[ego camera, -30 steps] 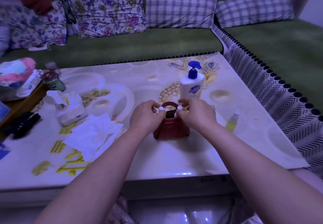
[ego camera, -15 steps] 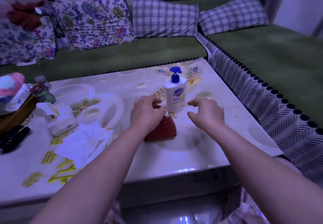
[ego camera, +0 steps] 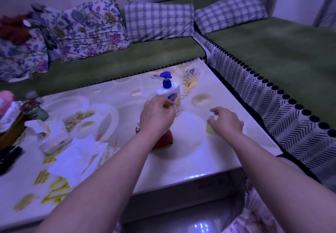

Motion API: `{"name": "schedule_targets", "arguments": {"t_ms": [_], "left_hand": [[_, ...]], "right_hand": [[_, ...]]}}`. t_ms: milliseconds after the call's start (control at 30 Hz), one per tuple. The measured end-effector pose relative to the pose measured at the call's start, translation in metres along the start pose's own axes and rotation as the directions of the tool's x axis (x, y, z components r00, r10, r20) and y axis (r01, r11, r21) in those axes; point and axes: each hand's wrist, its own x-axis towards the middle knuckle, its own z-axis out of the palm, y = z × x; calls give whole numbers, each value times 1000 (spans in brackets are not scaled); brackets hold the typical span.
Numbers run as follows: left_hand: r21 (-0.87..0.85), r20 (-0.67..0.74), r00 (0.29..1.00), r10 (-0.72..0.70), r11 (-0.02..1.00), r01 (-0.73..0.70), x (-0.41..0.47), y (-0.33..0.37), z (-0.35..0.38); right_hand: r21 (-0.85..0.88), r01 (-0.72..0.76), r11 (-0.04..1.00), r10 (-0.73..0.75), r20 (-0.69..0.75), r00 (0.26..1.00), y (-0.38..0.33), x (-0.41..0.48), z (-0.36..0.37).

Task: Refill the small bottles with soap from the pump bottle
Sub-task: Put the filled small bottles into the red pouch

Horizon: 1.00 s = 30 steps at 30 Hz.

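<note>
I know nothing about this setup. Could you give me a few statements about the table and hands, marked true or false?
1. The pump bottle stands upright on the table. True.
2. Its pump head is red. False: it is blue.
3. The right hand is at the small yellow bottle. True.
4. The tissue box sits to the right of the pump bottle. False: it is well over on the left side of the table.
5. The left hand lies flat on the loose tissues. False: it is in front of the pump bottle, above the red pouch.
</note>
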Motion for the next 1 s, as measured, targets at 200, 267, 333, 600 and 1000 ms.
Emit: {"name": "schedule_targets", "arguments": {"t_ms": [200,267,333,600,1000], "left_hand": [[40,-38,999,-6,999,8,-1,-7,-5],[34,-56,998,-19,999,21,-3,-13,-7],[30,-87,996,-32,999,35,-3,-20,-10],[43,-164,972,-169,983,178,-8,-51,-34],[-30,46,980,-195,980,196,-18,-88,-32]], "right_hand": [[105,11,994,-8,-26,1000,8,-2,8],[124,21,992,-15,-43,999,7,-3,10],[160,38,986,-26,-80,996,1,-6,10],[386,325,863,-267,-196,943,-70,-17,-2],[588,368,720,-424,-47,904,-135,-36,31]]}}
